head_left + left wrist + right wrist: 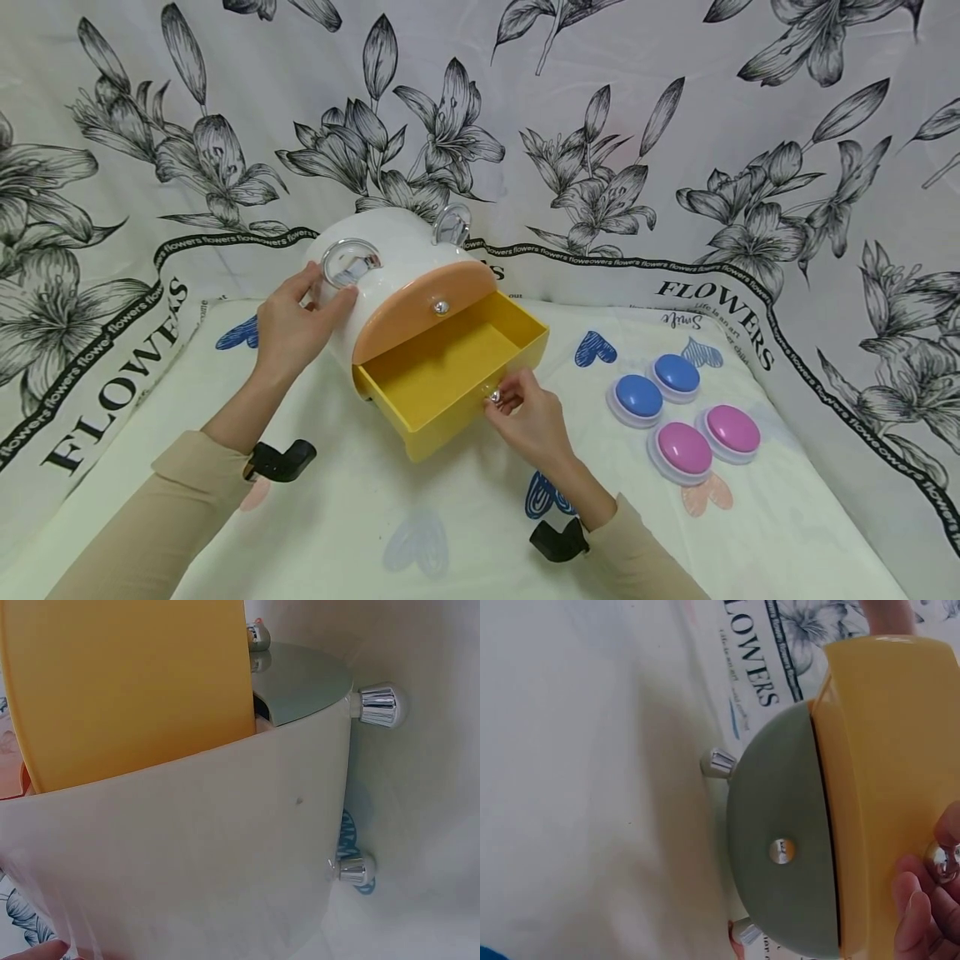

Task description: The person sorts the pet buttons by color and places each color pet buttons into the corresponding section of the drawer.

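A white rounded toy cabinet point(390, 229) stands tilted toward me, with an orange upper drawer point(412, 312) shut and a yellow drawer point(450, 375) pulled well out, its inside bare. Below it, a green drawer front point(780, 825) shows in the right wrist view. My left hand point(300, 321) rests on the cabinet's left side, thumb and fingers spread beside the chrome ear-like ring point(351, 262). With the fingertips of my right hand point(528, 417) I pinch the yellow drawer's small silver knob point(493, 395).
Two blue push buttons point(639, 396) and two pink push buttons point(684, 447) with pale bases sit on the right. Chrome feet point(381, 705) stick out under the cabinet. A white cloth with printed hearts covers the surface, and a flower-printed curtain point(600, 167) hangs behind.
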Demonstrator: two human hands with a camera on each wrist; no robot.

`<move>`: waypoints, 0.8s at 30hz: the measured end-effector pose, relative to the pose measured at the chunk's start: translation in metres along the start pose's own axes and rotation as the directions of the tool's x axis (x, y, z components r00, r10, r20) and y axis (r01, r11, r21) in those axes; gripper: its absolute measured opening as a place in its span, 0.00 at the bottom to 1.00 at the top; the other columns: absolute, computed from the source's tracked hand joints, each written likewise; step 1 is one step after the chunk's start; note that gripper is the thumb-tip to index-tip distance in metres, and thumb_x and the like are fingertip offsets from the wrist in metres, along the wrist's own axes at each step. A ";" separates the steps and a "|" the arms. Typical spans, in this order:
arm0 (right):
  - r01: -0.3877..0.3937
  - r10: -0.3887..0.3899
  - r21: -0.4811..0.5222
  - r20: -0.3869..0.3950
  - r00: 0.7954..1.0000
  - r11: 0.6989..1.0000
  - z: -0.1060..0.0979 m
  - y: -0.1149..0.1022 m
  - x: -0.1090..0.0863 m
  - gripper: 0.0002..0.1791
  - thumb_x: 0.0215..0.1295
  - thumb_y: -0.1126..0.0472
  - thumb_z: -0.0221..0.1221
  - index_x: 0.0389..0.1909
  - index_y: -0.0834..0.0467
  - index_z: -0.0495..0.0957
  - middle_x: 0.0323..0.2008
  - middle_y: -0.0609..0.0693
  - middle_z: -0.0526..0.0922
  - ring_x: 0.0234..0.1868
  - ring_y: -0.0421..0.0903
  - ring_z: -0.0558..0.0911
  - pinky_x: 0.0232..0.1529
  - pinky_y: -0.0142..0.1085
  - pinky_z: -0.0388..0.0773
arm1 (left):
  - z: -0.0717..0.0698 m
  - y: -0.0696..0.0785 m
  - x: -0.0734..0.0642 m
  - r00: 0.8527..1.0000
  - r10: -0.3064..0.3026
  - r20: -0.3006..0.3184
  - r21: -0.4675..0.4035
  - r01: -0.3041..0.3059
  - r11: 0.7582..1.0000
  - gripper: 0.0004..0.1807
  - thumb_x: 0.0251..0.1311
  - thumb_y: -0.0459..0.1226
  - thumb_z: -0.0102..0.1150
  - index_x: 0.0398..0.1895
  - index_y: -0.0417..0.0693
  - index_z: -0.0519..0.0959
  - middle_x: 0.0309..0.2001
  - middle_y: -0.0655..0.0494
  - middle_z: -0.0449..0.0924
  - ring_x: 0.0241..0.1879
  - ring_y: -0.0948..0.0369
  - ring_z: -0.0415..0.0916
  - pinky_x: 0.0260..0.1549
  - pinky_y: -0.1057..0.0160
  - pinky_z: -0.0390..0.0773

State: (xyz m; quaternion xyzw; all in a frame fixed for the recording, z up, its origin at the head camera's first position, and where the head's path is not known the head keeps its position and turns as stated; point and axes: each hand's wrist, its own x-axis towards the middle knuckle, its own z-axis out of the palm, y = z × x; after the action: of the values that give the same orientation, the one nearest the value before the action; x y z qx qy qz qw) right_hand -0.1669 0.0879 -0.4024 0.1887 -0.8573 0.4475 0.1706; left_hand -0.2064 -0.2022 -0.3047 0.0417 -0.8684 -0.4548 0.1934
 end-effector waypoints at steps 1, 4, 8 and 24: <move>0.004 -0.004 0.002 -0.001 1.000 1.000 -0.001 0.000 -0.001 0.16 0.49 0.66 0.67 0.34 0.57 0.69 0.25 0.47 0.79 0.24 0.36 0.75 0.27 0.25 0.78 | 0.000 0.000 0.000 1.000 -0.003 0.001 0.002 0.003 1.000 0.40 0.55 0.56 0.56 0.66 0.45 0.62 0.68 0.53 0.58 0.66 0.53 0.58 0.55 0.50 0.70; 0.016 -0.016 0.008 -0.004 1.000 1.000 -0.004 0.000 -0.004 0.16 0.48 0.66 0.67 0.34 0.57 0.69 0.25 0.46 0.78 0.24 0.36 0.75 0.26 0.27 0.79 | 0.000 0.000 0.000 1.000 -0.007 0.001 0.007 0.007 1.000 0.40 0.55 0.56 0.56 0.67 0.45 0.62 0.68 0.53 0.58 0.66 0.53 0.58 0.55 0.50 0.70; 0.032 -0.032 0.017 -0.001 0.999 0.999 -0.007 0.000 -0.007 0.16 0.48 0.66 0.67 0.34 0.57 0.69 0.25 0.46 0.78 0.24 0.35 0.75 0.26 0.29 0.80 | 0.000 0.001 0.001 1.000 -0.005 -0.003 0.015 0.006 1.000 0.40 0.55 0.56 0.56 0.66 0.45 0.62 0.68 0.53 0.58 0.66 0.53 0.58 0.54 0.49 0.71; 0.021 -0.021 0.030 0.019 1.000 0.999 -0.010 -0.003 -0.014 0.15 0.49 0.67 0.66 0.33 0.58 0.69 0.25 0.45 0.79 0.24 0.35 0.74 0.25 0.30 0.80 | 0.000 0.001 0.000 1.000 -0.008 -0.008 0.017 0.008 1.000 0.39 0.55 0.56 0.56 0.66 0.45 0.62 0.68 0.52 0.58 0.66 0.52 0.58 0.54 0.49 0.71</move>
State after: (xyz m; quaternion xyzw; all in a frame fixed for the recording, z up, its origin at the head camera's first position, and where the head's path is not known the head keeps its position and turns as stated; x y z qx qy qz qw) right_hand -0.1517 0.0973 -0.4013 0.2044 -0.8503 0.4564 0.1643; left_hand -0.2065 -0.2015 -0.3036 0.0488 -0.8713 -0.4478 0.1947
